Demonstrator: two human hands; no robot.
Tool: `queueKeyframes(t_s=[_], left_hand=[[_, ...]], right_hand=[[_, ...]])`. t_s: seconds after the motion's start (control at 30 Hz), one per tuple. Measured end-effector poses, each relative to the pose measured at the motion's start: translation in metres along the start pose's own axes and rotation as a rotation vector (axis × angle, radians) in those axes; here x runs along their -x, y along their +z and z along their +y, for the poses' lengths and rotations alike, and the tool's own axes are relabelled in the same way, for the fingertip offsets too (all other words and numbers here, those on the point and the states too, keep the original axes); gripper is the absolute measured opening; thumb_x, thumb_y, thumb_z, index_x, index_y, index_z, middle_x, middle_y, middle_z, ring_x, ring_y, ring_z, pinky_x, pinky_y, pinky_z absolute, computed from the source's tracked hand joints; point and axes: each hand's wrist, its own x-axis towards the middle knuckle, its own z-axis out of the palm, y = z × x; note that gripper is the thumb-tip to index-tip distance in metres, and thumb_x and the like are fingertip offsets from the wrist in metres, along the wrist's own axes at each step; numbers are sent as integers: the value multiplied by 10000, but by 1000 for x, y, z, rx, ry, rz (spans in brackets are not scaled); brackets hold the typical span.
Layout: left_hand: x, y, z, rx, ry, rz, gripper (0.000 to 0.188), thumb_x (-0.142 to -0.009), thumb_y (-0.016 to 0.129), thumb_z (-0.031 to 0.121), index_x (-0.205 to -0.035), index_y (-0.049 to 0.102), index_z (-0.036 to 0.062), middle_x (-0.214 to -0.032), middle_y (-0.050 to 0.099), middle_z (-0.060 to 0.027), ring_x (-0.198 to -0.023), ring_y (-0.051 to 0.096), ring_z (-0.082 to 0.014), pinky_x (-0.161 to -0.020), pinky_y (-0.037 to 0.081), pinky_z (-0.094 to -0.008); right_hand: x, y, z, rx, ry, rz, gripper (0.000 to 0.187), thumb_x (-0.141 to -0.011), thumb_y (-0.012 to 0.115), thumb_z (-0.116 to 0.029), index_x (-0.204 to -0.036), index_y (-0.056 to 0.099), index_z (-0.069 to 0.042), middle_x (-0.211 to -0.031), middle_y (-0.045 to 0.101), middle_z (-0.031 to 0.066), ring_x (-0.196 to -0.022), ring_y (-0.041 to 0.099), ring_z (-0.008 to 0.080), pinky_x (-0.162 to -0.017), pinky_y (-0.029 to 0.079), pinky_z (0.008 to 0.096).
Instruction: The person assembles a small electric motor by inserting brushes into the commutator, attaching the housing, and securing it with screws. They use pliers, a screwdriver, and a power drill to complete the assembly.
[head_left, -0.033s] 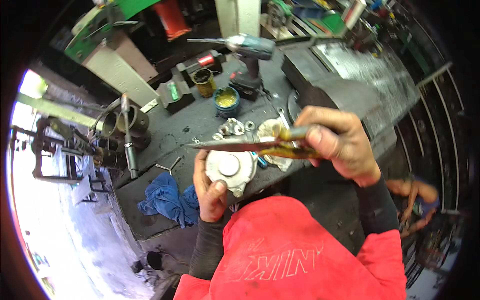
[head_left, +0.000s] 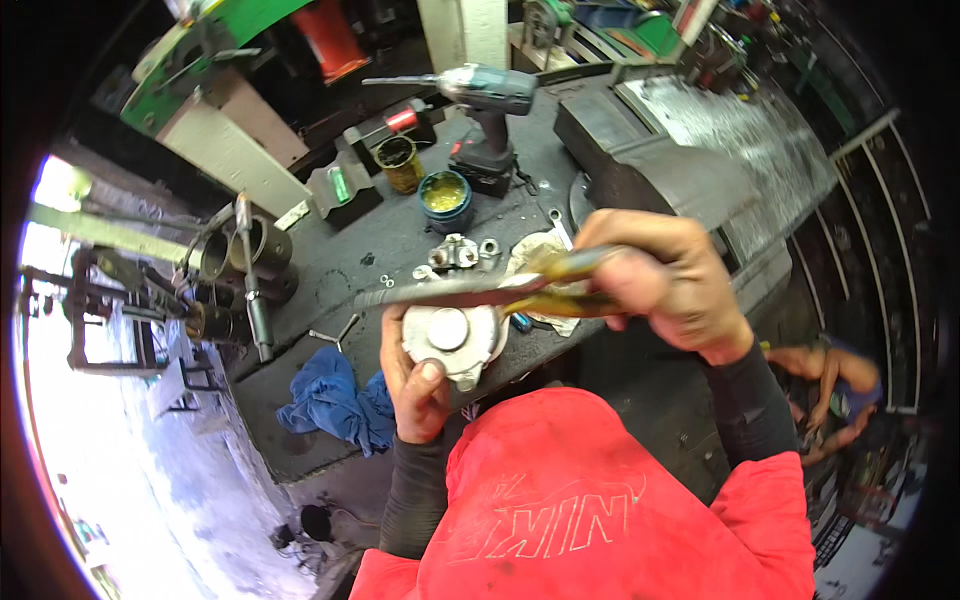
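Note:
My left hand [head_left: 418, 395] grips a round, pale metal housing [head_left: 425, 340] with a raised round boss at its centre, thumb over its near left side. Above the housing, my right hand [head_left: 675, 285] is closed round the yellowish handles of long-jawed pliers [head_left: 460, 292]. Their long, dark jaws point left across the housing's far edge. Motion blurs the jaws, and I cannot tell whether they touch the housing. Beyond it on the bench lie small metal parts [head_left: 455, 252] and a pale cloth [head_left: 535, 255], partly hidden by the pliers.
A cordless drill [head_left: 490, 100] stands at the back, beside a blue tub of yellowish grease [head_left: 446, 198] and a dark-filled yellow can [head_left: 400, 165]. A blue rag [head_left: 335, 400] lies front left. A vise-like metal block [head_left: 670, 180] sits right. Another person [head_left: 835, 385] crouches far right.
The plier jaws have shifted slightly left and toward me. The whole view has moved a little. Both hands keep their holds.

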Motion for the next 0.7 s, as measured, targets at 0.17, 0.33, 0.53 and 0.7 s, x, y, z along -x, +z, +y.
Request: queueKeyframes(t_s=[0.17, 0.33, 0.53, 0.7], left_hand=[[5, -18, -5, -5, 25, -27, 855, -889, 737, 432, -1560, 439, -7, -1451, 604, -187, -1323, 622, -341, -1144, 493, -464], [1, -24, 11, -77, -46, -54, 848, -884, 721, 423, -1576, 455, 11, -1517, 580, -171, -1394, 577, -335, -1193, 445, -501], [-15, 2, 64, -521, -101, -25, 959, -795, 802, 495, -1514, 450, -34, -1488, 559, -233, -1378, 568, -347, -1180, 452, -470], [-33, 13, 74, -703, -11, 76, 631, -1169, 378, 514, -1425, 548, -38, -1342, 630, -179, -1243, 622, -266, -1091, 497, -436]], right_hand=[[10, -5, 2, -21, -71, 24, 313, -978, 756, -267, -871, 652, 8, -786, 599, 140, -720, 597, 342, -644, 476, 417], [19, 2, 24, 218, -219, 84, 358, -976, 730, -329, -839, 661, -5, -831, 638, 192, -826, 669, 407, -706, 512, 499], [52, 14, 140, 97, 21, 552, 277, -959, 755, -281, -910, 679, -19, -921, 610, 163, -831, 672, 365, -698, 530, 483], [47, 53, 240, 553, 192, 611, 203, -941, 752, -237, -991, 697, -48, -1135, 599, 160, -1053, 641, 359, -878, 516, 475]])
